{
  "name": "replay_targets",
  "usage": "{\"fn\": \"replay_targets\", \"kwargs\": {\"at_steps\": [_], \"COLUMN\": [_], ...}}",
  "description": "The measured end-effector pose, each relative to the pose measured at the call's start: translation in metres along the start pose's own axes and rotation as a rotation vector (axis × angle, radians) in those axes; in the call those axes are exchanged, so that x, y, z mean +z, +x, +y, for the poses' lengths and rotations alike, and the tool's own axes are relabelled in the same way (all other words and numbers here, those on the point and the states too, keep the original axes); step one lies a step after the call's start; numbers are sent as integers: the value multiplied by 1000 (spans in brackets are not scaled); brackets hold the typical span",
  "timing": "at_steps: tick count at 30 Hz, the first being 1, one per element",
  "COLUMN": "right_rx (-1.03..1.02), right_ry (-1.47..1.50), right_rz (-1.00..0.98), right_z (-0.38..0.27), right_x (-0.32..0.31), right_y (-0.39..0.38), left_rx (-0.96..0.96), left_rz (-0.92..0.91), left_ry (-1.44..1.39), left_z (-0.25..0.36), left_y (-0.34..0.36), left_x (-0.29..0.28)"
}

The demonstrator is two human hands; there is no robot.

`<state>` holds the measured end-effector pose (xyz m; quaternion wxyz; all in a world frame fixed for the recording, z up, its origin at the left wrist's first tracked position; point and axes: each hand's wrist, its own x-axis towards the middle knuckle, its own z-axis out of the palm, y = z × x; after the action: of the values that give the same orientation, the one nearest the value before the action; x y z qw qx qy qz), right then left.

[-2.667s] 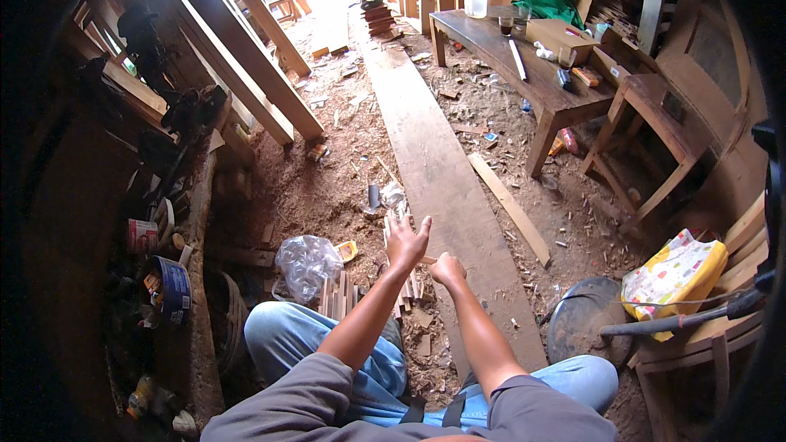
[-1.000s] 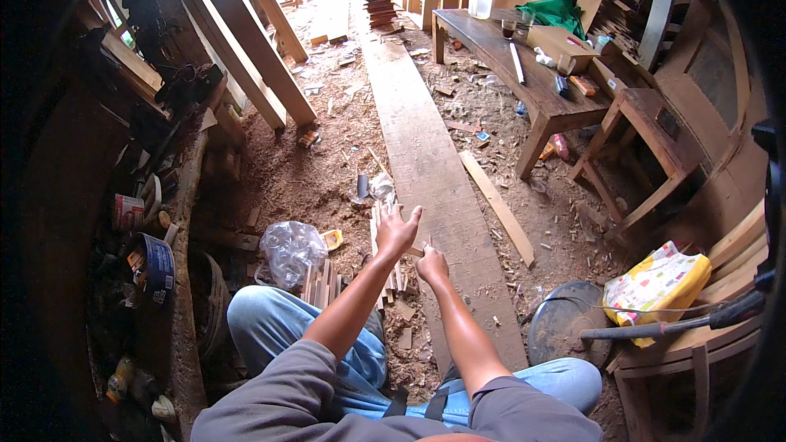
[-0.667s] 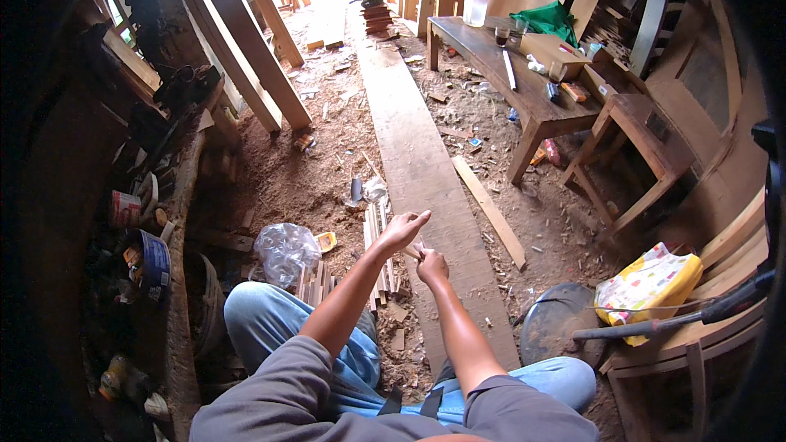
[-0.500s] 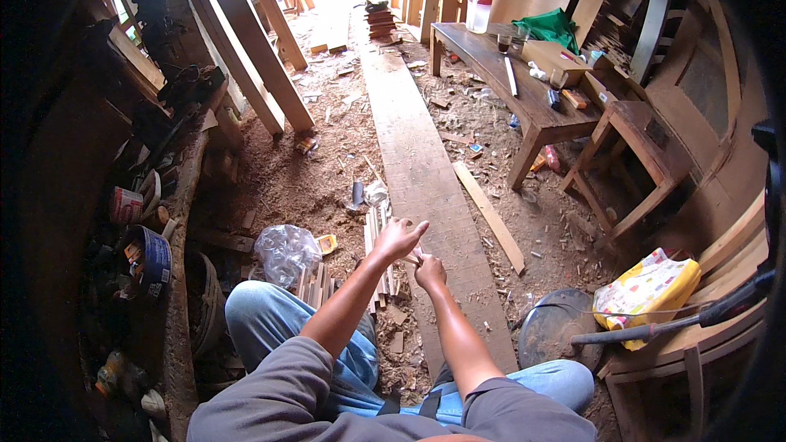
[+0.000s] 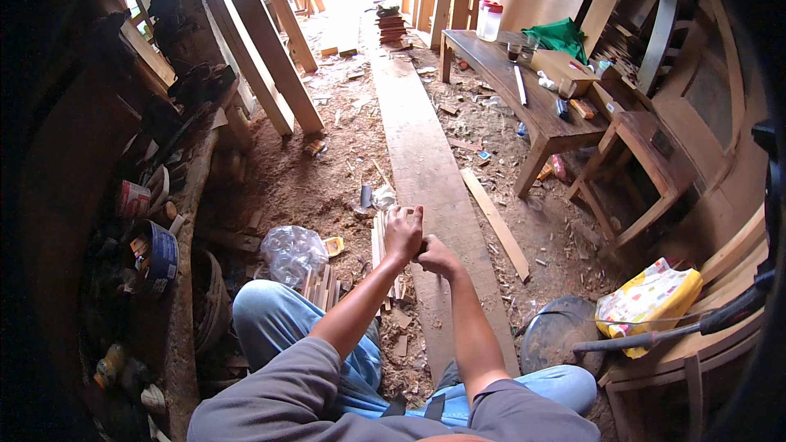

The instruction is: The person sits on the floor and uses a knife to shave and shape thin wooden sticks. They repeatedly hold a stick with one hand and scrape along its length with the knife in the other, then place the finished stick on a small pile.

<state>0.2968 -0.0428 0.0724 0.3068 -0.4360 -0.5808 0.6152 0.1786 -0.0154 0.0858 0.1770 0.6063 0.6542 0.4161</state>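
Observation:
Over a long wooden plank (image 5: 417, 135) on the floor, my two hands meet in front of my knees. My left hand (image 5: 404, 234) is closed, its knuckles up and the thumb side toward the right. Just below and to its right, my right hand (image 5: 440, 257) is curled into a fist and touches it. Whatever lies between them is hidden by the fingers. Thin wooden strips (image 5: 378, 239) lie on the floor left of the plank, partly behind my left hand and forearm. More short strips (image 5: 321, 288) sit beside my left knee.
A clear plastic bag (image 5: 293, 254) lies left of the strips. At the right stand a wooden table (image 5: 540, 119) and a stool (image 5: 634, 164). A loose slat (image 5: 496, 225) lies right of the plank. A yellow-white bag (image 5: 651, 303) rests near my right knee. Shavings cover the floor.
My hands have come closer together, the left turning more upright. A pale, thin piece that showed between them is now hidden. The whole view has shifted slightly.

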Motion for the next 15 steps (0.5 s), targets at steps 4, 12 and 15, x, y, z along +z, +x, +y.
{"fn": "replay_targets", "kwargs": {"at_steps": [4, 12, 15], "right_rx": [92, 138, 140], "right_ry": [-36, -42, -164], "right_rz": [-15, -19, -10], "right_z": [-23, 15, 28], "right_x": [2, -8, -15], "right_y": [-7, 11, 19], "left_rx": [4, -59, -75], "left_rz": [41, -7, -22], "left_ry": [31, 47, 77], "left_z": [-1, -1, 0], "left_y": [0, 0, 0], "left_x": [0, 2, 2]}}
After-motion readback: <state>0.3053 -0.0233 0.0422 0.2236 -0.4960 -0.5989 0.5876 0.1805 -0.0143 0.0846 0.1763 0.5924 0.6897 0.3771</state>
